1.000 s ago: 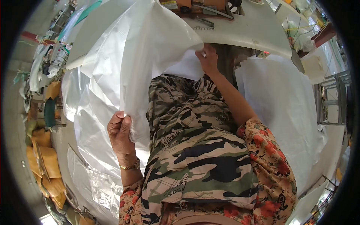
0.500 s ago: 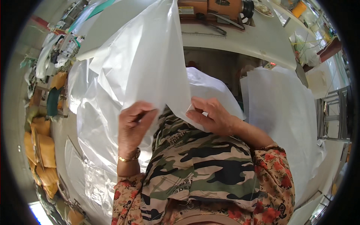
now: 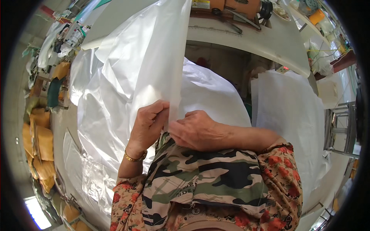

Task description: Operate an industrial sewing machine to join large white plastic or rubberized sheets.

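A large sheet of translucent white plastic film (image 3: 131,73) hangs from the top of the view down to my lap. My left hand (image 3: 148,125), with a gold bracelet at the wrist, pinches the sheet's lower edge. My right hand (image 3: 196,129) grips the same edge right beside it, the fingers of both hands nearly touching. A camouflage-patterned cloth (image 3: 200,177) lies over my lap below both hands. Behind the hands another white sheet (image 3: 210,92) spreads out.
A white worktable (image 3: 266,42) with a sewing machine (image 3: 235,5) stands ahead. A stack of white sheets (image 3: 293,115) lies to the right. Yellow bundles (image 3: 40,142) pile up at the left. A metal frame (image 3: 339,127) stands at far right.
My right hand came down from the raised sheet edge to meet my left hand. Both hands now hold the film's edge together in front of me, and the sheet hangs higher.
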A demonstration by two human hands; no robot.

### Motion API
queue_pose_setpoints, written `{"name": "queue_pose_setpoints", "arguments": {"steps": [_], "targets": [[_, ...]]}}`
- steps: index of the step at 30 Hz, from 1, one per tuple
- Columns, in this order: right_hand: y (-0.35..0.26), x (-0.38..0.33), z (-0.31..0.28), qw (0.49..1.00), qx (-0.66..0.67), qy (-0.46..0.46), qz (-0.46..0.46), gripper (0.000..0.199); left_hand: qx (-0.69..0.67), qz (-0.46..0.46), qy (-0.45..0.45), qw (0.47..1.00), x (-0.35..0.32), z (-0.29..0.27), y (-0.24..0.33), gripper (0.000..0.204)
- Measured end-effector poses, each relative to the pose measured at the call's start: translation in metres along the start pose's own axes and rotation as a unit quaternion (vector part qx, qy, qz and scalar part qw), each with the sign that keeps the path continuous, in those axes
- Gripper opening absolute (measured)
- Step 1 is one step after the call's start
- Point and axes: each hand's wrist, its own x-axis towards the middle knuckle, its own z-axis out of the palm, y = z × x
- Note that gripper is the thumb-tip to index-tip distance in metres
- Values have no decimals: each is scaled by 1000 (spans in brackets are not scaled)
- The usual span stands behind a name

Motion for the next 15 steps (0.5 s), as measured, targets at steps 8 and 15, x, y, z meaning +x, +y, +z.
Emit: {"name": "queue_pose_setpoints", "arguments": {"steps": [8, 15], "targets": [[31, 8, 7, 987, 42, 102, -115, 22, -127, -66, 79, 987, -7, -24, -13, 1], [139, 44, 80, 932, -22, 86, 352, 114, 110, 55, 190, 974, 10, -101, 27, 3]]}}
